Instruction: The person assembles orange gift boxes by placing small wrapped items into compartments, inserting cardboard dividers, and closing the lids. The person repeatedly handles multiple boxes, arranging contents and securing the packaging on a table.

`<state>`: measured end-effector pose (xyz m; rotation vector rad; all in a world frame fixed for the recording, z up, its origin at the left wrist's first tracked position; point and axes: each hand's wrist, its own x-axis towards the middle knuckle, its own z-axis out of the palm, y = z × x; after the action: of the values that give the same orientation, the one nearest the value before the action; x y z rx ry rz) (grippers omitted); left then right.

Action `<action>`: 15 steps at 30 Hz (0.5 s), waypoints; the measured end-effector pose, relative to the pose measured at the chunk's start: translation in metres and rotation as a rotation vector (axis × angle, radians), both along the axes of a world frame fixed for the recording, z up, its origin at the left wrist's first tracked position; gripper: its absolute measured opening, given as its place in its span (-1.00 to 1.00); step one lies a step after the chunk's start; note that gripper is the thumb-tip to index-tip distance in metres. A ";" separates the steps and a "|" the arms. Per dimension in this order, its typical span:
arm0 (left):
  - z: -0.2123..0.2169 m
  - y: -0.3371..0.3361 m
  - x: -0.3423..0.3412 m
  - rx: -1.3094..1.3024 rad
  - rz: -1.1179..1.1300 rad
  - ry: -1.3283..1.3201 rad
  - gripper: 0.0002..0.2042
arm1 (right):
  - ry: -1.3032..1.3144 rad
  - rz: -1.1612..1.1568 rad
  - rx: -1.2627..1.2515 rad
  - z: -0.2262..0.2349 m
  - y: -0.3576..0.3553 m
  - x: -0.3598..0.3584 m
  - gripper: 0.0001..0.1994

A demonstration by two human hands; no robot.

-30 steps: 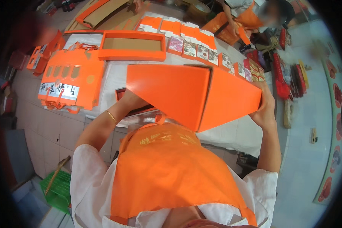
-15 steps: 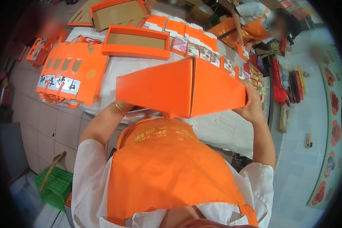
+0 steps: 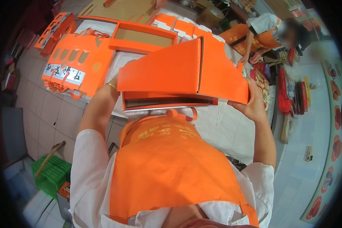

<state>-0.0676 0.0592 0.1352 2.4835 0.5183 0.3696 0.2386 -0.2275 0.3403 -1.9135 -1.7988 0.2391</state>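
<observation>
My right hand (image 3: 250,102) pinches the carton (image 3: 163,71); left hand (image 3: 130,63), can't tell. The box (image 3: 163,96) below now shows more, easing access.

Bright, soft light with strong fisheye curvature and blackened corners

1. An orange cardboard box piece (image 3: 159,72) is showing two plain faces, meeting at a corner (a raw brown edge is running down it).
2. It is being held tilted, that corner pointing toward the wearer.
3. Beneath it, a shallow orange-rimmed box (image 3: 171,94) is lying partly covered from view, its dark inside showing.
</observation>
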 end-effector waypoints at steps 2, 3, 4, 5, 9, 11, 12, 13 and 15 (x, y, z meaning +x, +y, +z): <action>-0.002 -0.012 0.001 0.020 -0.019 -0.034 -0.47 | -0.031 0.006 -0.009 0.002 0.001 -0.001 -0.32; -0.003 -0.018 0.000 0.036 -0.036 -0.050 -0.47 | -0.055 0.012 -0.012 0.002 0.003 -0.002 -0.32; -0.005 -0.024 0.000 0.048 -0.048 -0.062 -0.48 | -0.080 0.018 -0.015 0.002 0.003 -0.002 -0.32; -0.007 -0.033 -0.001 0.057 -0.067 -0.072 -0.48 | -0.088 0.012 -0.029 0.001 0.002 -0.001 -0.30; -0.008 -0.063 -0.017 0.129 -0.156 -0.011 -0.48 | -0.086 0.012 -0.059 -0.003 0.004 0.007 -0.27; -0.017 -0.063 -0.021 0.093 -0.205 0.019 -0.48 | -0.089 0.009 -0.069 -0.004 0.003 0.007 -0.28; -0.029 -0.056 -0.021 -0.005 -0.217 0.038 -0.43 | -0.098 0.018 -0.068 -0.004 0.006 0.006 -0.29; -0.040 -0.053 -0.015 -0.219 -0.164 -0.104 -0.47 | -0.104 0.022 -0.067 -0.006 0.009 0.005 -0.29; -0.045 -0.046 -0.006 -0.164 -0.116 -0.071 -0.50 | -0.056 0.044 -0.097 -0.011 0.012 0.006 -0.31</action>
<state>-0.0740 0.0133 0.0901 2.3208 0.3592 0.3538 0.2448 -0.2160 0.3291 -1.9666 -1.8995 0.2955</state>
